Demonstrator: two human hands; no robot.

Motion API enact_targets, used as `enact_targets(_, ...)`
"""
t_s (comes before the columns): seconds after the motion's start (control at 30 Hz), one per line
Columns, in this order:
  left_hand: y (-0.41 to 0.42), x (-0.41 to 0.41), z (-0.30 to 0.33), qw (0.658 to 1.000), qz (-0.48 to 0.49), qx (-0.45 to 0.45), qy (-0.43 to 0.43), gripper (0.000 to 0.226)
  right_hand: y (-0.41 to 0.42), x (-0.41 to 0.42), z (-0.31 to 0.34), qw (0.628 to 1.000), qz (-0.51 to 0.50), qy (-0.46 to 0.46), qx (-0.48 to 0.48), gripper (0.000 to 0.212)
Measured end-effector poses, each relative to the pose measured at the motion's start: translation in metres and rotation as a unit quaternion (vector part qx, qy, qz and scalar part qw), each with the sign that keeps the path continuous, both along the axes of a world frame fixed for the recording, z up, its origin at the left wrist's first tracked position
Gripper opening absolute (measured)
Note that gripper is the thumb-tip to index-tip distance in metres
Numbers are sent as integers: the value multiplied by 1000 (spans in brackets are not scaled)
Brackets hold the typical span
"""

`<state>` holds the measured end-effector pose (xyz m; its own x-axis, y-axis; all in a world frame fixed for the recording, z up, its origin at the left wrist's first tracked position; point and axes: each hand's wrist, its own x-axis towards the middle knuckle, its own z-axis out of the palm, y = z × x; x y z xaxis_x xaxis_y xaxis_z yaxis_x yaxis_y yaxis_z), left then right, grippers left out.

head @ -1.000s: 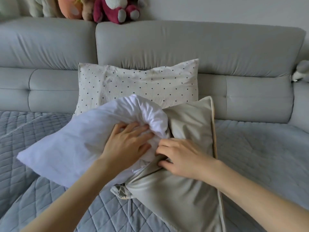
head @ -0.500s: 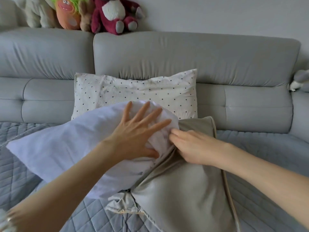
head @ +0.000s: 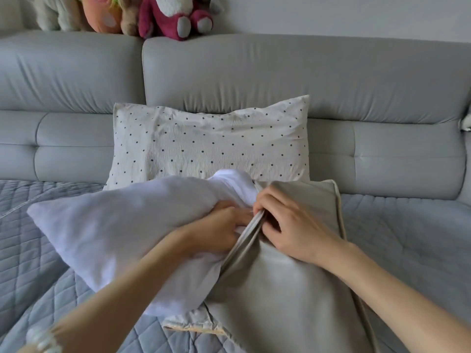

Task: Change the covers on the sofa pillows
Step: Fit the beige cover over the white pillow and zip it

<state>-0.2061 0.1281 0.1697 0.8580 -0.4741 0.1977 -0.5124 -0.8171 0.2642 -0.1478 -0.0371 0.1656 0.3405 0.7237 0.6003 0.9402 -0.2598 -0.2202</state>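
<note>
A white pillow (head: 114,233) lies across the quilted blue-grey seat cover (head: 38,250) of the grey sofa (head: 280,80), with its right end tucked into the open mouth of a beige cover (head: 293,289). The left hand (head: 216,233) is curled into the pillow's white fabric right at that opening; its fingertips are buried in the folds, so how deep they reach cannot be told, though they seem to be gripping the stuffing. The right hand (head: 288,225) pinches the doubled edge of the beige cover between thumb and bent fingers, holding the opening up beside the left hand. The two hands are almost touching across that edge. The beige cover (piped along its right side) spreads down toward the camera over the seat. Behind both, a cream pillow with dark dots (head: 209,143) leans upright against the sofa back. Along the top of the sofa back sit several plush toys (head: 175,16), one of them dark pink with white patches.
</note>
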Motion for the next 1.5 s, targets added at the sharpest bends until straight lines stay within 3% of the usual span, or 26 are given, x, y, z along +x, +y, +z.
enact_targets(0.1,12,-17,26,958,32,-273,87,33,-3,-3,2,999,-19,26,-3,19)
enact_targets(0.13,17,-31,38,930,34,-358,77,31,-3,-4,4,999,-25,23,-11,22)
enact_targets(0.17,21,-46,44,919,42,-392,10,25,-2,-5,7,999,-32,13,-20,23)
enact_targets(0.2,25,-61,46,924,68,-366,-87,17,-1,-6,10,999,-37,2,-28,24)
enact_targets(0.27,34,-87,44,937,174,-147,-267,13,1,-10,19,997,-38,-13,-58,23)
enact_targets(0.3,39,-95,35,928,213,-39,-302,22,2,-14,24,996,-37,-23,-80,25)
enact_targets(0.37,45,-106,10,932,237,69,-266,33,5,-27,29,986,-37,-60,-148,35)
enact_targets(0.43,41,-107,-14,948,206,104,-217,36,9,-43,30,956,-66,-107,-266,44)
enact_targets(0.53,30,-92,-29,952,149,124,-237,26,18,-56,28,932,-69,-149,-324,28)
enact_targets(0.6,24,-76,-27,955,141,105,-239,20,22,-59,35,955,-43,-117,-269,22)
enact_targets(0.7,9,-55,-25,981,78,-24,-176,27,7,-58,46,985,-11,-42,-169,20)
enact_targets(0.77,-5,-43,-22,987,21,-89,-131,30,-16,-60,48,994,-40,18,-102,21)
enact_targets(0.87,-22,-19,1,990,-56,-87,-91,31,-44,-60,47,992,-98,83,-7,37)
enact_targets(0.97,-34,-8,29,983,-53,-159,-79,26,-56,-47,44,978,-171,110,-35,26)
enact_targets(1.0,-37,-12,34,975,-28,-199,-98,25,-59,-41,41,971,-195,127,-59,22)
enact_targets(1.07,-34,-32,35,940,27,-262,-216,26,-62,-30,31,965,-196,155,-78,21)
enact_targets(1.13,-18,-57,33,875,99,-261,-395,28,-61,-28,28,968,-179,162,-62,17)
enact_targets(1.2,12,-71,28,807,232,-282,-464,42,-55,-29,28,970,-175,159,-54,17)
enact_targets(1.27,40,-73,21,777,334,-411,-340,76,-44,-31,29,971,-197,136,-11,25)
enact_targets(1.37,52,-61,6,727,346,-577,-138,108,-16,-32,43,973,-176,72,128,51)
enact_targets(1.43,48,-52,0,712,327,-609,-121,106,9,-30,66,985,-123,25,122,72)
enact_targets(1.5,41,-46,3,729,295,-600,-144,97,35,-23,96,994,-100,-5,50,84)
